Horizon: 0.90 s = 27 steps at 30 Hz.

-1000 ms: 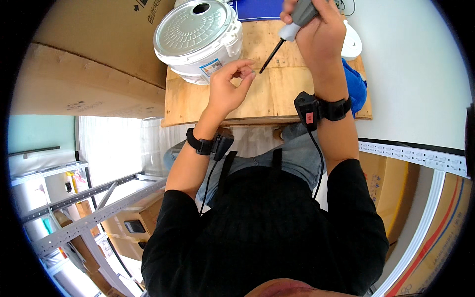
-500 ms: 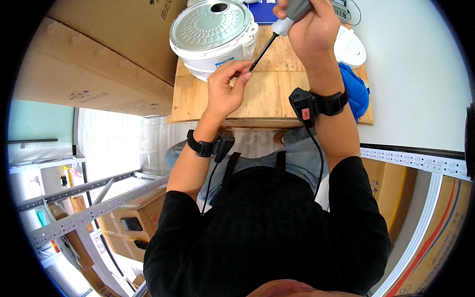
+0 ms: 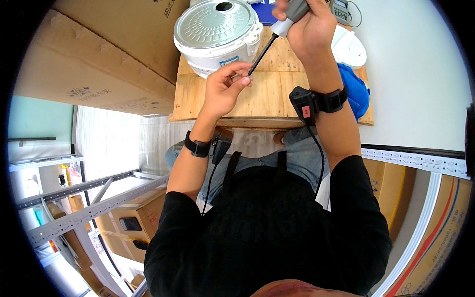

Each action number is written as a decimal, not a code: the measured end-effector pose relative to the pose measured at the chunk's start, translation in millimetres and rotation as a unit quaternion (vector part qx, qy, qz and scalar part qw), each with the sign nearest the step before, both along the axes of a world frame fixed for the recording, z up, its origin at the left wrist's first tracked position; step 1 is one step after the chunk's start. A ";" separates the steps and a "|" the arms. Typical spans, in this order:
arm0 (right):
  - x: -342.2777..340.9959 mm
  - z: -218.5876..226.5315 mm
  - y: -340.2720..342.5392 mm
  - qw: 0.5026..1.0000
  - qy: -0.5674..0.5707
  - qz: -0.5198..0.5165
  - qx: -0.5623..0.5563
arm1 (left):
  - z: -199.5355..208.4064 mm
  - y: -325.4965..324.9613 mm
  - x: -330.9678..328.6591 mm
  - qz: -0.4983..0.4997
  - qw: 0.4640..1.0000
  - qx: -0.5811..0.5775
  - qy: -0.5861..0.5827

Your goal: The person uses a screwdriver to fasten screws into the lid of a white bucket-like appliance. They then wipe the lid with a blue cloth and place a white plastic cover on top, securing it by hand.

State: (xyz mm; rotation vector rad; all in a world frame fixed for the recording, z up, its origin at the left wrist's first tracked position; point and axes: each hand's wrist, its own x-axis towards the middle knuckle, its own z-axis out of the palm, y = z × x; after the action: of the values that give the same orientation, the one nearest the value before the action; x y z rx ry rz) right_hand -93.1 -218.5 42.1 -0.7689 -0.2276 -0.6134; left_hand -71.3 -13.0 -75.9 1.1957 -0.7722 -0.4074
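Raised above the table's right side, my right hand [image 3: 312,37] is wrapped around the grey handle of a screwdriver [image 3: 262,55]. Its long black shaft slants down toward the left. My left hand [image 3: 220,96] is closed in a pinch at the shaft's tip; whatever sits between thumb and finger is too small to make out. Just beyond the left hand stands a white rice cooker [image 3: 220,54], its silver inner lid [image 3: 205,29] facing up with a dark round hole. The screwdriver's tip is in front of the cooker, in the left fingers.
A wooden table [image 3: 277,101] bears the cooker. Right of it lie a white lid-like part [image 3: 350,48] and a blue cloth item [image 3: 357,94]. Farther back are a blue flat item [image 3: 264,12] and a grey keypad device [image 3: 340,11]. Large cardboard boxes [image 3: 99,64] rise at left.
My left hand and the screwdriver tip have shifted slightly left and down. The cooker appears a little farther right in the picture. Both grips look the same.
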 end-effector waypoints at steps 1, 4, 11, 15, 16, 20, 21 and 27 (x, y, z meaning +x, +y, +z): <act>-0.5 0.2 3.5 1.000 -0.008 0.010 -0.014 | 0.3 0.1 0.4 -0.001 1.000 0.007 -0.002; -3.4 3.3 10.7 0.996 -0.031 0.079 -0.031 | -2.9 0.1 -1.1 -0.007 1.000 0.019 0.021; 13.6 -0.3 18.1 0.967 -0.065 0.238 -0.072 | 22.4 7.4 -3.1 -0.045 0.985 0.149 -0.072; 21.2 21.4 33.5 0.977 -0.044 0.174 -0.114 | 39.8 13.5 4.7 -0.013 0.975 0.155 -0.158; 27.1 28.8 39.2 0.981 -0.032 0.140 -0.133 | 43.9 15.3 10.1 0.005 0.970 0.154 -0.189; 52.0 45.8 38.2 0.960 0.000 0.036 -0.278 | 77.2 21.1 31.1 0.080 0.924 0.186 -0.325; 55.0 54.3 36.1 0.947 0.009 0.002 -0.320 | 82.1 20.1 38.0 0.091 0.918 0.184 -0.340; 65.2 80.5 51.4 0.912 0.008 -0.105 -0.396 | 86.9 18.2 79.8 0.180 0.904 0.216 -0.322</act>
State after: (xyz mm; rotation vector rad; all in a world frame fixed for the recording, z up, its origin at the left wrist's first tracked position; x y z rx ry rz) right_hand -27.9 -167.2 122.7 -1.5987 -0.3905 -0.7221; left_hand 8.6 5.2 11.0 1.9005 -1.0235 0.1594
